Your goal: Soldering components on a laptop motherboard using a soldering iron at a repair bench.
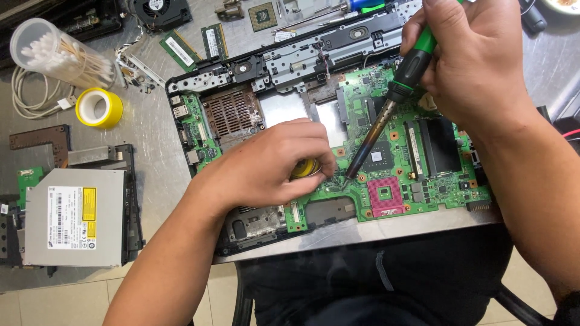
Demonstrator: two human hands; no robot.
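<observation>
A green laptop motherboard (396, 175) lies in an opened black laptop base (284, 60) on a metal table. My right hand (468, 57) grips a soldering iron (386, 115) with a green and black handle; its dark tip touches the board near a black chip. My left hand (272, 166) rests on the board's left part, fingers closed on a small yellow spool (306, 168) that is mostly hidden under them. The two hands are about a hand's width apart.
An optical drive (72, 217) lies at the left, with a yellow tape roll (98, 107) and a tub of cotton swabs (57, 54) behind it. Memory sticks (179, 50), a fan (158, 11) and a loose chip (263, 15) sit at the back. The table's front edge runs just below the board.
</observation>
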